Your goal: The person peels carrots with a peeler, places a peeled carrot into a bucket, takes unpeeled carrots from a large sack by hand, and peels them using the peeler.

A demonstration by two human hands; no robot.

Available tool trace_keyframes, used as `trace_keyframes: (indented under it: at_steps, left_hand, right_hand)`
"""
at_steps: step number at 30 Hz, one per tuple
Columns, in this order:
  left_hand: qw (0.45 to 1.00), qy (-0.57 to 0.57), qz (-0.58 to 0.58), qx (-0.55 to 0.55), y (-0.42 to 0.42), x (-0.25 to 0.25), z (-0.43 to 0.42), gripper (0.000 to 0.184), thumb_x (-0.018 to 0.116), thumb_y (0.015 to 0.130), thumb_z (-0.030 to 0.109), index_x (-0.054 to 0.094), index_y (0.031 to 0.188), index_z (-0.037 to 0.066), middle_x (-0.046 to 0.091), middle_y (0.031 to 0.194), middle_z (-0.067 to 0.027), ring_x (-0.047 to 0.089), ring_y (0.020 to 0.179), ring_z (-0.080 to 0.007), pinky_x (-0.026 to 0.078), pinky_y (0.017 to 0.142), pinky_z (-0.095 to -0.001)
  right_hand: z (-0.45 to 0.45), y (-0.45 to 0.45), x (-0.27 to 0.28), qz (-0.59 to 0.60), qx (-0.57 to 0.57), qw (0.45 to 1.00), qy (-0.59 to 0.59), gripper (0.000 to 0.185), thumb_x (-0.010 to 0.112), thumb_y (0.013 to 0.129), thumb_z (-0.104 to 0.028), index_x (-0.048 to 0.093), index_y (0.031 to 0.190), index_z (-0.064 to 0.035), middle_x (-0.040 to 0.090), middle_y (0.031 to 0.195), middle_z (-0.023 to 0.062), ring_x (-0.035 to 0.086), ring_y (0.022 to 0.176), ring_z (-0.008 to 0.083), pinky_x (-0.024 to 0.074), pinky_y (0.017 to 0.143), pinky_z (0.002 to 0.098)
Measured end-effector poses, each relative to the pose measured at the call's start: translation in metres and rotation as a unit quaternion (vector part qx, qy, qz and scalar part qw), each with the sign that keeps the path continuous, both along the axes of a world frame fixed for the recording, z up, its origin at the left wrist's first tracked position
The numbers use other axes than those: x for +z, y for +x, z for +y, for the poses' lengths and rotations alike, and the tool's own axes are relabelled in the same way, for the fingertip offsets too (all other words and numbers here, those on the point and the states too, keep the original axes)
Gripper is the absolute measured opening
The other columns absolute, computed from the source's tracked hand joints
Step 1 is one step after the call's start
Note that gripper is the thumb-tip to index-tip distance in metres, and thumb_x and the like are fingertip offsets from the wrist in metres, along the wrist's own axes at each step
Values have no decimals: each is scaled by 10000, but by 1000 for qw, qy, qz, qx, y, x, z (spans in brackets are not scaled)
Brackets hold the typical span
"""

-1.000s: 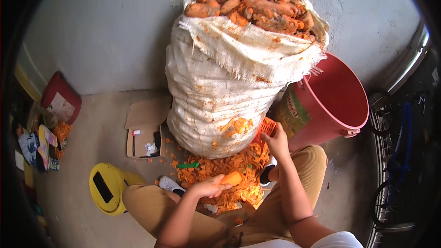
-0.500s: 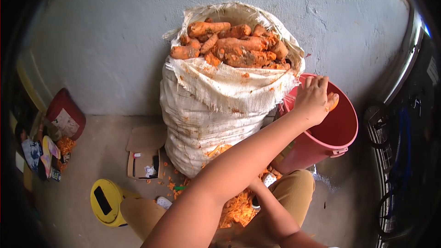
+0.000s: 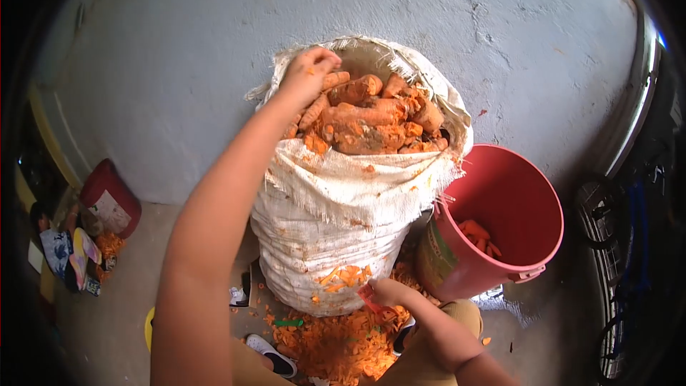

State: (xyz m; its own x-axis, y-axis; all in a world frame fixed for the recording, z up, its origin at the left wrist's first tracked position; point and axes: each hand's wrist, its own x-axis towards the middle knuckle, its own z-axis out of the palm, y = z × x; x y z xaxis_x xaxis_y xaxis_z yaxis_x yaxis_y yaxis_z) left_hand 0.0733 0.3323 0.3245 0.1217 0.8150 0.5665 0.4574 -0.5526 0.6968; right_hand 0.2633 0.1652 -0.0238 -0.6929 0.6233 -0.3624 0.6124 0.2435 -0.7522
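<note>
Left hand (image 3: 311,73) has moved from bucket (image 3: 525,204) to carrots (image 3: 364,114) atop the sack (image 3: 321,246), grip unclear; right hand (image 3: 391,293) clutches a red tool (image 3: 369,297) above peelings (image 3: 343,347). Left arm (image 3: 214,221) partly hides a yellow bin (image 3: 148,329).

The bucket (image 3: 461,271) gapes open from above; the sack (image 3: 325,225) crowds its left rim; the left hand (image 3: 309,75) blocks the sack mouth's left side; its right side is open.
</note>
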Motion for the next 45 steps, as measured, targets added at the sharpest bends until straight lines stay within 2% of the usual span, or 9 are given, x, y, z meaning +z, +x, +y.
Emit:
trace_keyframes:
  at_steps: [6,8,11,17,23,26,37,40,45]
  left_hand:
    - [954,-33,298,16,3,28,52,217,495,814,236,558,919,57,579,930,-80,540,884,-189,419,761,-312]
    - [924,-28,381,-5,14,31,77,216,495,816,225,553,934,52,576,921,-88,531,889,-189,417,769,-312]
    - [874,-105,474,-20,36,36,89,327,525,785,339,553,971,71,568,964,-101,525,926,-199,413,777,-313]
    - [778,-251,576,-14,69,31,119,621,640,622,522,544,997,36,579,938,-112,573,790,-220,453,658,-337]
    - [736,-243,631,-47,80,23,138,393,621,624,369,609,708,-16,590,701,-122,562,626,-189,426,518,-293]
    - [744,-245,621,-32,74,35,133,441,606,648,422,632,826,20,603,845,-133,587,720,-217,469,623,-344]
    - [905,-129,402,-46,0,62,115,400,565,652,236,564,960,-20,566,842,-75,526,694,-146,425,586,-260]
    - [942,-163,290,-43,-21,69,87,318,555,698,264,584,889,12,584,820,-101,559,718,-155,469,633,-283]
    - [951,-259,-9,-170,-49,52,33,391,530,744,216,484,1038,-38,564,933,-104,560,884,-169,467,799,-298]
  right_hand:
    - [18,-17,6,-32,23,999,-18,352,483,727,-131,503,1073,-73,600,912,90,599,738,190,483,584,297]
    - [24,-26,6,-84,32,986,-143,370,467,732,-125,479,1098,-69,591,881,96,595,720,189,478,570,309]
    - [35,-33,-26,82,46,993,-73,371,454,751,-136,458,1115,-70,584,865,100,589,689,189,468,561,306]
    - [48,-45,-28,32,53,998,-30,323,454,762,-152,470,1060,-28,574,856,112,576,691,214,450,607,304]
    - [48,-47,-42,-22,97,994,52,301,498,721,-123,498,1009,-37,585,850,137,573,786,264,439,676,354]
    - [49,-46,-52,-20,93,995,9,306,525,696,-100,506,997,-47,590,866,150,571,825,292,436,689,379]
    - [44,-42,-34,3,89,996,32,336,533,677,-84,515,1012,-77,597,866,134,569,835,286,429,698,369]
    - [43,-39,-22,4,89,996,8,354,522,700,-120,502,1050,-74,598,892,122,573,827,261,429,705,349]
    - [42,-40,-32,1,97,994,44,387,492,750,-172,482,1122,-65,592,945,105,583,794,207,445,682,313]
